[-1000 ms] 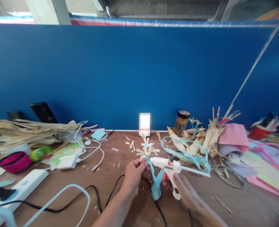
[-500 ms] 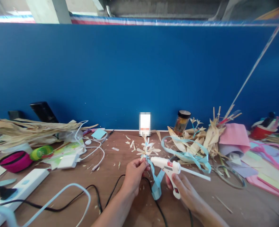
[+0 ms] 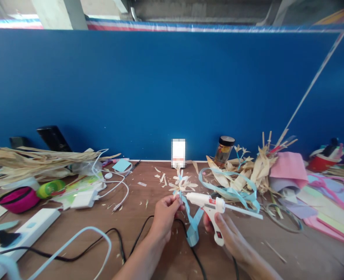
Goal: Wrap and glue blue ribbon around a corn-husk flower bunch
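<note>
The single head-worn camera looks forward and slightly down over the nearby counter, facing a blue partition.

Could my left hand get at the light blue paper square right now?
Probably, though the left hand pinches the flower at its base; toward the square, mainly scraps and a white cable show.

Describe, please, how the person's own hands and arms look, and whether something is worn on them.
The left hand and right hand are bare, without gloves. No watch or bracelet shows at either wrist, and no sleeve shows on the visible forearms. Some fingers are partly hidden, so I cannot rule out a ring.
</note>
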Tool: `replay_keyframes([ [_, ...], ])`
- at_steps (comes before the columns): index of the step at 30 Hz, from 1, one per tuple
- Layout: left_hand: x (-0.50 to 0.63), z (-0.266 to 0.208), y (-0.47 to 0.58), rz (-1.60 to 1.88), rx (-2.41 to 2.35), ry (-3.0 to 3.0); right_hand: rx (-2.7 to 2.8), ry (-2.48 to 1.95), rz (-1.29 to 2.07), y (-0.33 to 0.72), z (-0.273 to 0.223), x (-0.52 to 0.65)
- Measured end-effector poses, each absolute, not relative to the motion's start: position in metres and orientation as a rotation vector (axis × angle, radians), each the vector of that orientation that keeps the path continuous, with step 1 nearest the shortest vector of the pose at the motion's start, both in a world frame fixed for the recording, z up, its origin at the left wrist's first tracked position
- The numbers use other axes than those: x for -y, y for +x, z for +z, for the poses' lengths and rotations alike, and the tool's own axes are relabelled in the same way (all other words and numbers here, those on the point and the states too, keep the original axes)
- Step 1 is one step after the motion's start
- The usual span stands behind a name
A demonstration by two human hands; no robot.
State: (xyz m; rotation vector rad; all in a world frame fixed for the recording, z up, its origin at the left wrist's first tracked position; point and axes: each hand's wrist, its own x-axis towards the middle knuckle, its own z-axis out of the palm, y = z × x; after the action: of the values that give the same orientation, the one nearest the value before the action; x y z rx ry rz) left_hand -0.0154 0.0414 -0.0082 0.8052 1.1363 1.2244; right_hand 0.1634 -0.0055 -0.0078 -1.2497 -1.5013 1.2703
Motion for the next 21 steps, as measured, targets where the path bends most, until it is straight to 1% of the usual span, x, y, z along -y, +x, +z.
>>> replay_keyframes([
  [10, -0.041, -0.008, -0.015, 1.222, -1.139, 0.808, 1.566, -1.237, 1.229, 0.163, -0.011, 0.003],
  [19, -0.042, -0.006, -0.015, 1.222, -1.144, 0.797, 1.614, -1.269, 1.115, 0.163, -0.024, 0.003],
  [21, -0.042, -0.006, -0.015, 1.214, -1.157, 0.794, 1.592, -1.264, 1.142, 0.163, -0.021, 0.003],
])
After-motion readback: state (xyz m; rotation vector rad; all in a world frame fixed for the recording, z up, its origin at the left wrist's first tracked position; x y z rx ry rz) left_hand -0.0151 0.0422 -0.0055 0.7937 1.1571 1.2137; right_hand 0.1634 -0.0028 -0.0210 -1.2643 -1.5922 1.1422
